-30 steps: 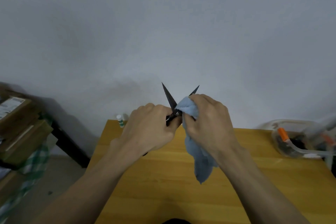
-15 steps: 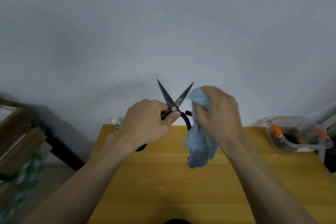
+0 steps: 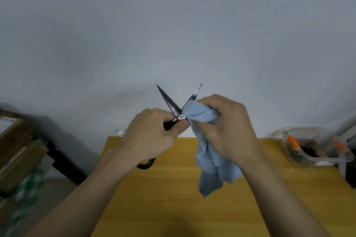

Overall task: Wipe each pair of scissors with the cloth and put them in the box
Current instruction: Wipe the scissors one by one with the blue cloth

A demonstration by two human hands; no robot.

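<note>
The scissors (image 3: 174, 107) are held in the air above the far edge of the table (image 3: 173, 208), near its far left corner. Long axis runs from the handles, low and toward the person, up to the tips, which point up and away toward the wall (image 3: 173, 25). Blades are spread in a V: dark, tapered metal with a bright pivot screw; handle loops are black.

The left hand (image 3: 152, 136) has its fingers curled round the handles just below the pivot. The right hand (image 3: 229, 131) has fingers and thumb bunched on the cloth (image 3: 212, 159), pressing it against the lower part of the right blade. The cloth is pale blue, soft and crumpled, its loose end hanging.

The table is smooth yellow wood. At its far right corner sits a clear plastic box (image 3: 316, 148), rounded, with dark contents that are indistinct.
</note>
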